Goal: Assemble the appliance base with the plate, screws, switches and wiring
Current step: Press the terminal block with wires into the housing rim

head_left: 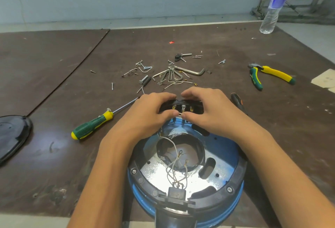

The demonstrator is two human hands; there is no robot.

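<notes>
The blue appliance base [230, 157] lies upside down at the near table edge, with a shiny metal plate [155, 169] and a black rim inside. White wires [175, 169] run from a black socket block [176, 194] at the near side. At the far rim sits a black switch block [183, 108] with brass terminals. My left hand [152, 113] and my right hand [208, 109] grip this block from both sides, fingers curled over its far edge, thumbs pinching a thin wire end at its near face.
A green-yellow screwdriver [92, 125] lies left of the base. Loose screws, hex keys and small parts [170, 73] are scattered beyond my hands. Pliers [268, 75] lie at the right, a second screwdriver handle [237, 101] by my right hand, a black cover [12, 135] far left, a water bottle [273, 8] at the back.
</notes>
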